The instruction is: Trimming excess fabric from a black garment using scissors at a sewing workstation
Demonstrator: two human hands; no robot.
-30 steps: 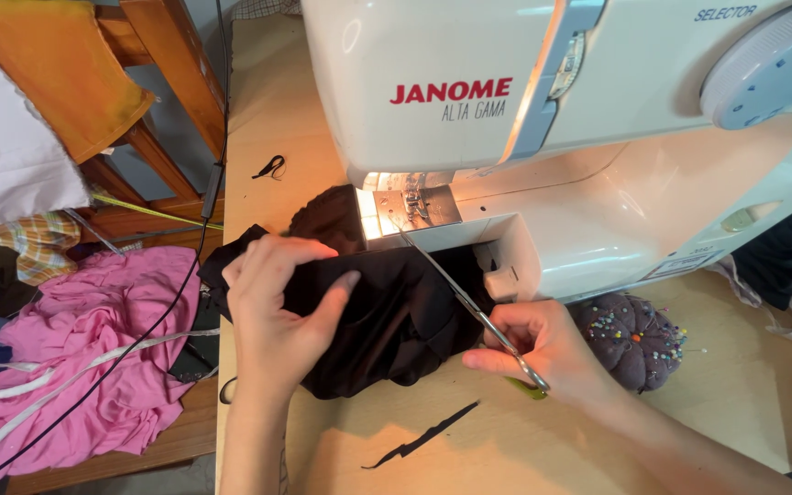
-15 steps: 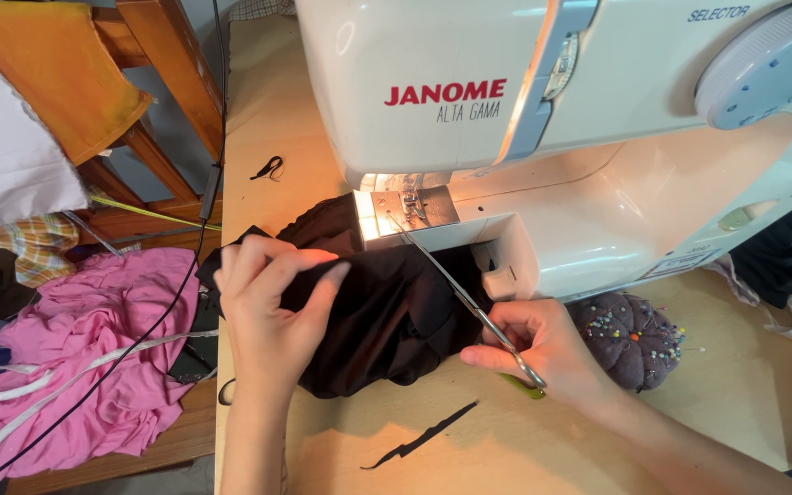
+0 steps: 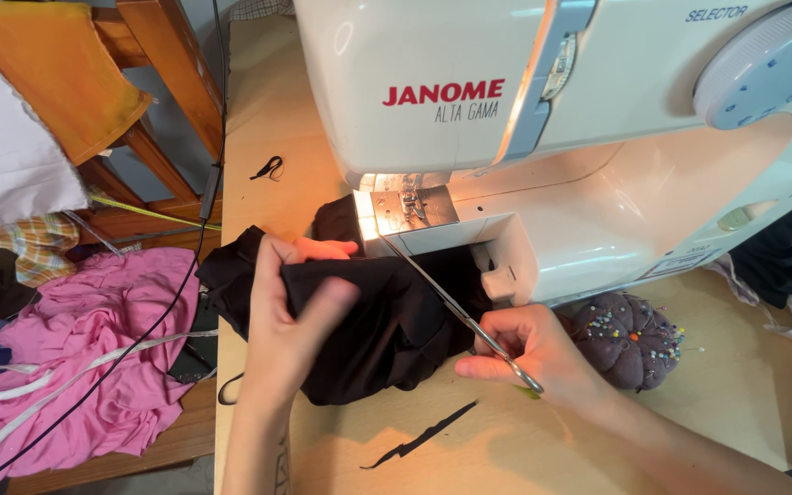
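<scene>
Scissors (image 3: 456, 307) closed in right hand (image 3: 533, 353) by needle plate; left hand (image 3: 286, 316) grip pins black fabric (image 3: 387, 330) taut on counter (image 3: 689, 412).

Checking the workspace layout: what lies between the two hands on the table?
In the head view, bunched black fabric lies between the left hand and the right hand, which holds thin scissors.
</scene>
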